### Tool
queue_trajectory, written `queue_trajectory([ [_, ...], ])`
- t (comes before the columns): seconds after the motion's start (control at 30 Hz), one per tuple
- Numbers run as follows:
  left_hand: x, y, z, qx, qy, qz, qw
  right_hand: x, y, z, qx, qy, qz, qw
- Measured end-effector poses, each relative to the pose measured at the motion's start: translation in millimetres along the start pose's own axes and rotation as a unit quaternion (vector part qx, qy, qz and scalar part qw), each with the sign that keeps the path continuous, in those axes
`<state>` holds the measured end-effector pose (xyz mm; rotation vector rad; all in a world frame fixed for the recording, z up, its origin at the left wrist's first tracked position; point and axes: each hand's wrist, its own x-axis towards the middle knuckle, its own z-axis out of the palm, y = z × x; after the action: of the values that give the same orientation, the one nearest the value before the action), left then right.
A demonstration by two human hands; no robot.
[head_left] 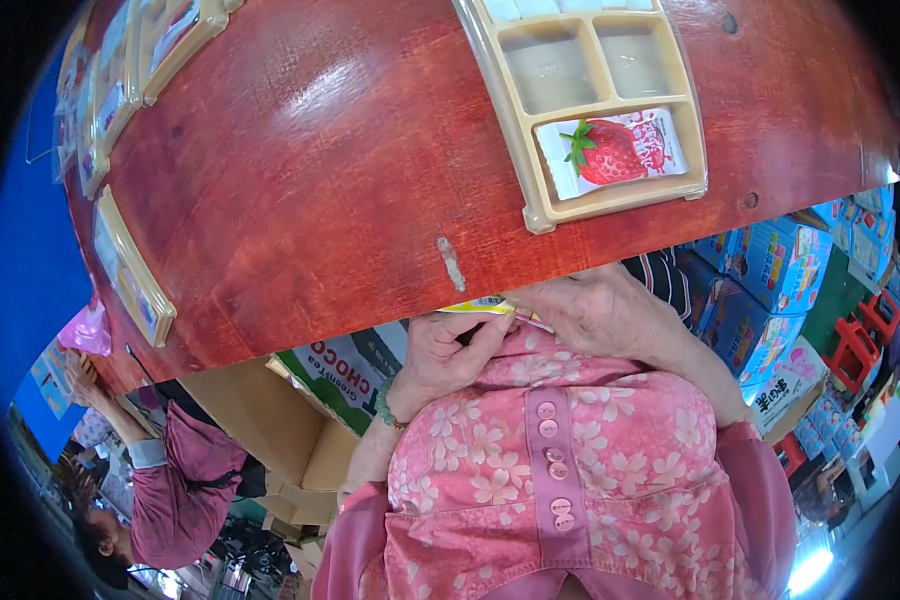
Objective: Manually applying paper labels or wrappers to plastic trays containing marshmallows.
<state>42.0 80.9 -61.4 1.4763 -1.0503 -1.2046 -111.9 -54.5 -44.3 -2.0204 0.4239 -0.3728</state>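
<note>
The fingers of the left hand (448, 355) curl inward, thumb and forefinger pinching the near end of a small yellow-and-white flat packet (478, 304) that peeks out just under the edge of the table. The right hand (595, 308) meets it from the other side, its fingers bent and pressed together over the packet's far end and over a thin pale stick (533, 320) that lies across them; how tightly they grip cannot be told, since the knuckles hide the tips. Both hands sit close against the person's chest, above a pink blouse with white flowers and a row of pink buttons (550, 450). A green bead bracelet (383, 402) circles the left wrist.

Just above the hands runs the rim of a round, glossy red-brown wooden table (310, 180). On it, well apart from the hands, rests a beige plastic compartment tray (532, 190); its nearest compartment holds a white sachet printed with a red strawberry (615, 150). More beige trays (130, 280) line the table's left edge.

Below the table stand open brown cardboard boxes (260, 420) on the left and stacked blue cartons (770, 290) on the right. Another person in a pink top (175, 480) is at lower left.
</note>
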Motion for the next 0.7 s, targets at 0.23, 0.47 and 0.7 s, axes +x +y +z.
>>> queue_trajectory([
  [0.23,-4.6,-8.7,2.8,-0.068,0.017,-0.017,0.997,-4.0,2.1,-3.4,0.069,-0.069,0.071,0.993],
  [0.47,-4.2,-5.1,-4.8,-0.017,-0.031,-0.03,0.999,-6.6,9.6,9.9,0.188,-0.055,0.156,0.968],
  [0.7,-12.9,-12.8,-5.0,-0.099,-0.018,-0.098,0.99,0.3,5.9,19.0,0.244,-0.016,0.213,0.946],
])
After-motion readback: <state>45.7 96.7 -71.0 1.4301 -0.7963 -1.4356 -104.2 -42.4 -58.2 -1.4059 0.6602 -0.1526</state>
